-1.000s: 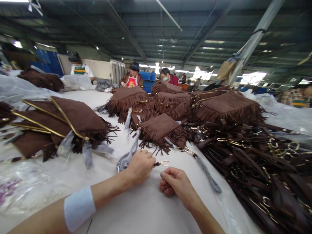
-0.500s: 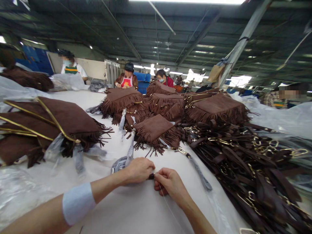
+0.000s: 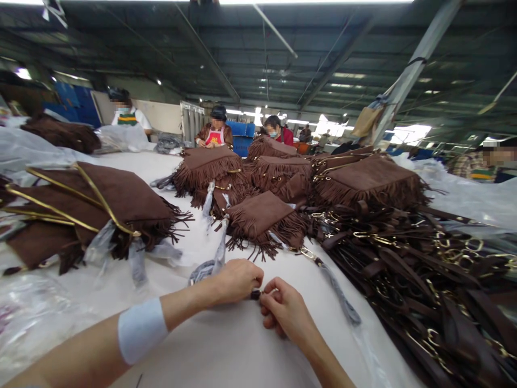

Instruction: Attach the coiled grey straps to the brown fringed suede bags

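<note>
My left hand is closed, its fingers pinching a short dark brown strap end just above the white table. My right hand meets it from the right, thumb and forefinger pinched together at the tip of the same strap end. Behind my left hand lies a coiled strap wrapped in clear film, which leads up to a brown fringed bag. Right of that bag, a gold clip joins another film-wrapped strap lying on the table.
Several brown fringed bags are heaped at the back. At left are stacked bags with gold-edged openings and crumpled clear plastic. A large pile of dark straps with gold clips covers the right side. Co-workers sit beyond the table.
The view has shifted slightly left, so everything appears further right. A thin pale thread that hung below my right hand no longer shows. Both hands stay at the strap end.
</note>
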A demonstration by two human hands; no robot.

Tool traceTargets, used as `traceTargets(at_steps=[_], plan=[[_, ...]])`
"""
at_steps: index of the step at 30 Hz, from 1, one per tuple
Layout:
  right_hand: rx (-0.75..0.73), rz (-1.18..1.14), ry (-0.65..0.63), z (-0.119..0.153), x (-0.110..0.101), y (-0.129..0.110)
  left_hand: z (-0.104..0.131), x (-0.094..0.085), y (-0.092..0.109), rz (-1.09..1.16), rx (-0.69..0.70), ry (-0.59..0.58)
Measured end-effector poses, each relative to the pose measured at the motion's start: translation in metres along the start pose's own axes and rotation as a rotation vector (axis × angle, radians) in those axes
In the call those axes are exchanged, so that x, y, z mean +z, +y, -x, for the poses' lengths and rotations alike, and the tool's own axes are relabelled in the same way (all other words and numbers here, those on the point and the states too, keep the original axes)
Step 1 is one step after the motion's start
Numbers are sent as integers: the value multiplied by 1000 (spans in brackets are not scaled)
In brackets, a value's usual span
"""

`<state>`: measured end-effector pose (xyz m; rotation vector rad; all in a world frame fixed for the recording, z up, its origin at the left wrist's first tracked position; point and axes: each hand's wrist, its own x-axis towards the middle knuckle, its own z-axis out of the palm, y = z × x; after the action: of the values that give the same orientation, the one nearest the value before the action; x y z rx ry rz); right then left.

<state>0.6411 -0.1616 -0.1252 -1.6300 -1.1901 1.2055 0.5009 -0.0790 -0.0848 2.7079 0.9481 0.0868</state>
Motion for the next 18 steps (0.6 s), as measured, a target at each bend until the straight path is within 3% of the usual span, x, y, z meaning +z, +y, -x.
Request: traceTargets(at_steps=[3, 11, 15, 18], plan=[[-120, -13, 45, 1, -3, -1, 4, -4, 12, -101, 40, 100], [-721, 307, 349, 7, -14, -7, 18, -14, 38, -153, 126, 268], [-752, 313, 269, 5, -18, -3, 24, -14, 44, -139, 134, 276], [-777, 311, 249, 0, -22, 2, 19, -21, 36, -78, 161, 247]])
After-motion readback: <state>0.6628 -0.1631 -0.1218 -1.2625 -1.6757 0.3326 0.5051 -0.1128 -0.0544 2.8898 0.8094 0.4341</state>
